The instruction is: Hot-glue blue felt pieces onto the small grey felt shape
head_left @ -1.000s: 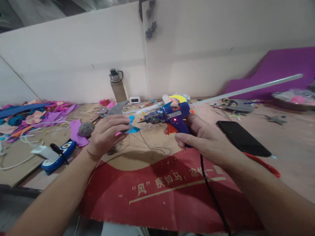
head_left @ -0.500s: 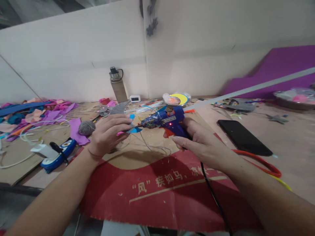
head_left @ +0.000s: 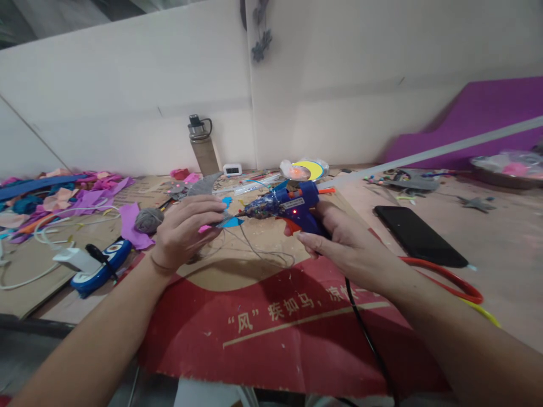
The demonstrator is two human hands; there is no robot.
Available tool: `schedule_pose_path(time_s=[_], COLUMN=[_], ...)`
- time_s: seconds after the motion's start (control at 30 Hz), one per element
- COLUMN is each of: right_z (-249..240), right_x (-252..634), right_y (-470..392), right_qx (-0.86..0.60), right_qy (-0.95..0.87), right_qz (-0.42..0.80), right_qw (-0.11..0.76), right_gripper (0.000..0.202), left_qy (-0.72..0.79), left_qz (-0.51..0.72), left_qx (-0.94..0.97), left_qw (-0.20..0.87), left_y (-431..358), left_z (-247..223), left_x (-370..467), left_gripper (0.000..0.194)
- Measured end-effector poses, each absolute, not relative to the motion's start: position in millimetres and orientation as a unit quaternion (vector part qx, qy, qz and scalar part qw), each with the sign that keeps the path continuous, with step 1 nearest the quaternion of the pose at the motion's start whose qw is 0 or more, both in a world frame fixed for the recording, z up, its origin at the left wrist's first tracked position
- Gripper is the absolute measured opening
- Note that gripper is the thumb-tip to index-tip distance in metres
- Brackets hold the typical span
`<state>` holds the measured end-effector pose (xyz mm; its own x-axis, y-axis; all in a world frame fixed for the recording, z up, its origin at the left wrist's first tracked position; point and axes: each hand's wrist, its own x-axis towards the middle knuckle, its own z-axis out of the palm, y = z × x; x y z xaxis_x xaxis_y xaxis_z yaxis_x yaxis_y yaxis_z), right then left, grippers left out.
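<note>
A blue hot glue gun with an orange trigger and a lit red light is gripped in my right hand. A long translucent glue stick sticks out of its back. Its nozzle points left, at or very near a small felt piece in blue and grey. My left hand is closed on that piece, with its fingers hiding most of it. A bit of pink shows below the fingertips. Thin grey yarn trails from the piece over the cardboard.
Red printed cardboard lies under my hands. Right of it are a black phone and scissors with red handles. On the left are a yarn ball, a power strip and felt scraps. A bottle stands behind.
The glue gun's nozzle has shifted very slightly against the felt piece. Both hands keep their grips and nearly the same places.
</note>
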<state>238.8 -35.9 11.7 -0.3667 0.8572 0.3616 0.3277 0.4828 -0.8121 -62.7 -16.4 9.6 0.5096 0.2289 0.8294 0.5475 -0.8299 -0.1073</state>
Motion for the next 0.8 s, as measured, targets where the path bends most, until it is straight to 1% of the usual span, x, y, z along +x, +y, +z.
schedule_pose_path(time_s=[0.1, 0.23, 0.3, 0.37, 0.43, 0.5, 0.57, 0.63, 0.7, 0.8], right_z=[11.7, 13.0, 13.9, 14.4, 13.8, 11.8, 8.9, 5.8, 2.8, -1.9], right_x=[239.3, 239.6, 238.8, 237.2, 234.9, 232.0, 228.9, 226.0, 223.7, 222.3], right_y=[-36.0, -36.6, -36.7, -36.7, -36.9, -37.4, -38.3, -39.4, -40.3, -40.6], right_qx=[-0.395, -0.397, -0.388, -0.375, -0.368, -0.362, -0.355, -0.351, -0.355, -0.364], right_qy=[-0.752, -0.735, -0.721, -0.704, -0.685, -0.672, -0.667, -0.669, -0.674, -0.687], right_qz=[0.335, 0.360, 0.385, 0.412, 0.431, 0.437, 0.432, 0.423, 0.409, 0.380], right_qw=[0.407, 0.416, 0.426, 0.440, 0.458, 0.477, 0.493, 0.501, 0.503, 0.502], right_gripper=[0.034, 0.032, 0.031, 0.032, 0.035, 0.038, 0.039, 0.038, 0.037, 0.033], left_qy=[-0.230, -0.214, -0.215, -0.236, -0.280, -0.356, -0.402, -0.420, -0.425, -0.431], left_qz=[-0.447, -0.471, -0.488, -0.527, -0.603, -0.679, -0.688, -0.677, -0.659, -0.639], left_qx=[-0.845, -0.838, -0.831, -0.807, -0.745, -0.636, -0.558, -0.505, -0.480, -0.470], left_qw=[0.183, 0.174, 0.159, 0.125, 0.050, -0.087, -0.232, -0.333, -0.393, -0.430], left_y=[-17.9, -18.2, -17.1, -15.8, -14.8, -14.3, -14.0, -13.4, -12.8, -13.1], left_z=[12.7, 14.3, 11.5, 6.5, 1.4, -1.4, -0.8, 1.8, 4.1, 4.4], left_x=[-59.7, -58.0, -57.2, -54.4, -48.9, -42.0, -35.8, -32.1, -30.5, -29.0], left_gripper=[0.018, 0.024, 0.024, 0.019, 0.012, 0.011, 0.019, 0.025, 0.028, 0.030])
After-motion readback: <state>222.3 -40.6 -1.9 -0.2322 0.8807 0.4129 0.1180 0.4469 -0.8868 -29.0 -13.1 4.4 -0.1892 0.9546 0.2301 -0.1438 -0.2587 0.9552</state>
